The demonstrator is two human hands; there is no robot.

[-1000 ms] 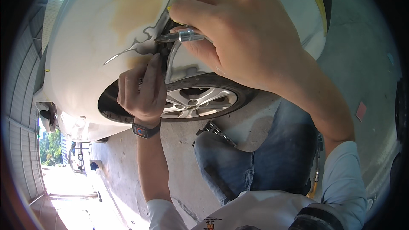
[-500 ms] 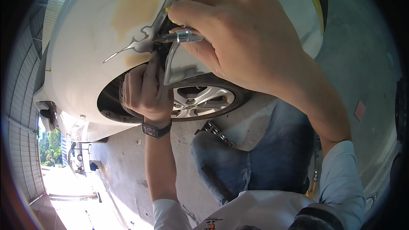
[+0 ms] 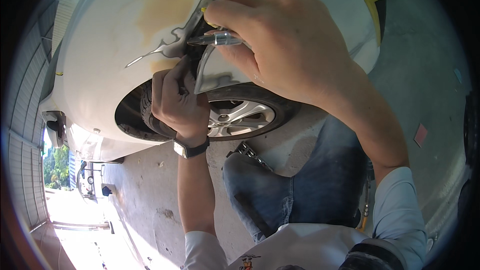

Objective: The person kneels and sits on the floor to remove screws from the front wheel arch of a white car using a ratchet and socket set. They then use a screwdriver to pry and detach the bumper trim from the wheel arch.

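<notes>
My right hand [image 3: 295, 45] grips a screwdriver [image 3: 225, 38] with a chrome bit holder and a dark bit. Its tip points left into the dark gap between two light-coloured car body panels. A small piece of yellow shows by the right fingertips; the handle is hidden in the palm. Just below the tip, my left hand [image 3: 175, 102] has curled fingers at the wheel arch edge, the index finger reaching up to the gap. Whatever those fingers pinch is hidden. The left panel [image 3: 105, 40] carries tan filler patches and bare metal streaks.
Below the right panel is a tyre with a silver alloy wheel [image 3: 240, 117]. A dark metal part [image 3: 252, 155] lies on the concrete floor by my knee. Farther right lies a pink rectangular piece [image 3: 420, 135]. Yellow tape [image 3: 374, 0] edges the right panel's far corner.
The view has shifted slightly. The screwdriver's tip has drawn a little to the right from the left panel's edge. My left wrist has turned slightly, with its fingers still at the gap.
</notes>
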